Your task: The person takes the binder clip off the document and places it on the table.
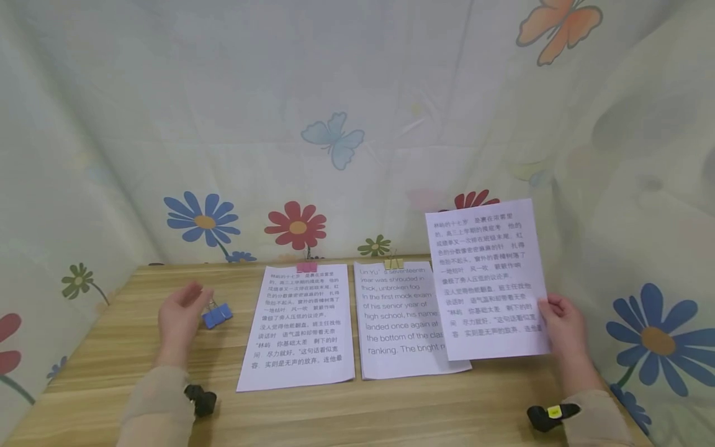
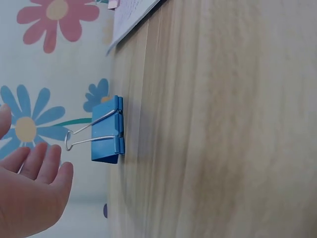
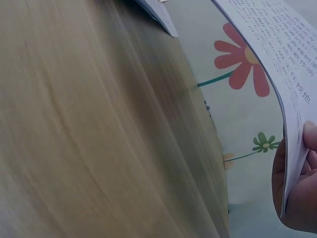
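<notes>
My right hand [image 1: 564,323] pinches the right edge of a printed paper stack [image 1: 486,279], held up above the table. In the right wrist view the thumb lies on the front of the stack [image 3: 297,99] and the fingers are behind it. My left hand [image 1: 181,313] is just left of a blue binder clip [image 1: 216,315] on the table. In the left wrist view its loosely bent fingers [image 2: 49,166] appear apart from the wire handles of the blue binder clip [image 2: 106,131]. Nothing shows in the left hand.
A printed stack [image 1: 298,329] with a pink binder clip [image 1: 306,267] lies mid-table. Beside it, another stack [image 1: 396,323] bears a yellow binder clip [image 1: 393,264]; the raised paper partly covers it. A flowered curtain [image 1: 335,74] hangs behind the wooden table [image 1: 279,416].
</notes>
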### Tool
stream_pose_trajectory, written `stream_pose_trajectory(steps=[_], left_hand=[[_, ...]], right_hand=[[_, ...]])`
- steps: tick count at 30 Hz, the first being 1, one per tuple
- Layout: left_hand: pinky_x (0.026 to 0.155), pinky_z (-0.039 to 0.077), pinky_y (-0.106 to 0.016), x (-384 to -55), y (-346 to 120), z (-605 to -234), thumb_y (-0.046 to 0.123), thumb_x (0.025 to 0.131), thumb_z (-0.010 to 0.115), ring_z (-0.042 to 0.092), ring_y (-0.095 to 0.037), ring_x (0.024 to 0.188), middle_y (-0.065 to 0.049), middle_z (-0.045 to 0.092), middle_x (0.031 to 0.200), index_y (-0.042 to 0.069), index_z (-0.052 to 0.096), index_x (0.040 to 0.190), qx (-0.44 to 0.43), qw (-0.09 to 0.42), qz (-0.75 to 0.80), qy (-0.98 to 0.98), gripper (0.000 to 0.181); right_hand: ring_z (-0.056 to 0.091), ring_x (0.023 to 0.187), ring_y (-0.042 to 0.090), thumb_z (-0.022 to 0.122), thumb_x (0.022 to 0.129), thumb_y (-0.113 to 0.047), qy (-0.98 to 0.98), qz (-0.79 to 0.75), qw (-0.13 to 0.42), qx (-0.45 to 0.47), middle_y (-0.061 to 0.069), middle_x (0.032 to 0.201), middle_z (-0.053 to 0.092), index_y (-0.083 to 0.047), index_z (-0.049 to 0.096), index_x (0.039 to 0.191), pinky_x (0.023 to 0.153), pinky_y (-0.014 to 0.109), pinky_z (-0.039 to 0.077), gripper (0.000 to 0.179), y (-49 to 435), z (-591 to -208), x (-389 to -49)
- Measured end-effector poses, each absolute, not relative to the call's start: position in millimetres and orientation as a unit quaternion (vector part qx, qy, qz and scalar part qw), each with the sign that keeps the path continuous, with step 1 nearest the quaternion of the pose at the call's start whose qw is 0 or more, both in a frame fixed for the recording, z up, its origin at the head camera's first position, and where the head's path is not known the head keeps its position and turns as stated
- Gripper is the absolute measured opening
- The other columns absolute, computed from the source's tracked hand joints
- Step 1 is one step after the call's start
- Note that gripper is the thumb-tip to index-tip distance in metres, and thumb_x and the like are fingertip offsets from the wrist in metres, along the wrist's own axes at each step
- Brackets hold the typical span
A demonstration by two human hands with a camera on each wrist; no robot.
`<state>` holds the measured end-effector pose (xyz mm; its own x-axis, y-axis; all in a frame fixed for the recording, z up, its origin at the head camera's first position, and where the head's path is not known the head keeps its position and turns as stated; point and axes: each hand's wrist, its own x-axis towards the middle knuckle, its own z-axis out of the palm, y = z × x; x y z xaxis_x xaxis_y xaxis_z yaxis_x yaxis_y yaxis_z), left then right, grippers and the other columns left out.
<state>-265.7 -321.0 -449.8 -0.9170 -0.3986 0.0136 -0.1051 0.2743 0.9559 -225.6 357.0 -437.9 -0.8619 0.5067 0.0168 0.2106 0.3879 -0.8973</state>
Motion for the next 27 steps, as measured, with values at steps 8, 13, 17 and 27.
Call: stream_pose_trajectory(steps=[8, 13, 17, 27], left_hand=[[0.106, 0.042, -0.029, -261.6, -317.3, -441.8, 0.039, 0.098, 0.061, 0.047, -0.029, 0.133, -0.015, 0.047, 0.149, 0.007, 0.042, 0.150, 0.149, 0.149, -0.570, -0.794, 0.064], [0.094, 0.045, -0.012, -256.8, -315.5, -437.2, 0.039, 0.097, 0.063, 0.051, -0.022, 0.128, -0.017, 0.049, 0.147, 0.006, 0.043, 0.149, 0.119, 0.157, -0.567, -0.800, 0.065], [0.087, 0.045, -0.008, -253.4, -313.0, -434.0, 0.037, 0.096, 0.065, 0.054, -0.009, 0.117, -0.018, 0.052, 0.143, 0.004, 0.046, 0.147, 0.097, 0.168, -0.562, -0.804, 0.063], [0.085, 0.045, -0.006, -245.5, -304.7, -428.1, 0.030, 0.097, 0.066, 0.053, 0.006, 0.105, -0.022, 0.055, 0.137, -0.001, 0.046, 0.145, 0.045, 0.184, -0.558, -0.808, 0.061]], right_hand=[[0.055, 0.093, 0.020, 0.044, 0.105, -0.039, -0.831, 0.497, 0.101, -0.227, 0.025, 0.133, 0.050, 0.004, 0.040, 0.144, 0.063, 0.017, 0.048, 0.058, 377.0, -441.0, -226.7], [0.056, 0.096, 0.024, 0.045, 0.104, -0.040, -0.830, 0.502, 0.071, -0.233, 0.026, 0.133, 0.049, 0.005, 0.036, 0.146, 0.064, 0.018, 0.050, 0.061, 388.8, -440.5, -229.8], [0.057, 0.095, 0.023, 0.045, 0.105, -0.036, -0.832, 0.501, 0.054, -0.232, 0.027, 0.135, 0.049, 0.005, 0.035, 0.147, 0.065, 0.020, 0.051, 0.060, 397.6, -442.0, -234.3], [0.055, 0.094, 0.023, 0.047, 0.106, -0.028, -0.831, 0.496, 0.047, -0.246, 0.025, 0.129, 0.051, 0.007, 0.036, 0.146, 0.064, 0.022, 0.049, 0.054, 408.6, -449.7, -239.7]])
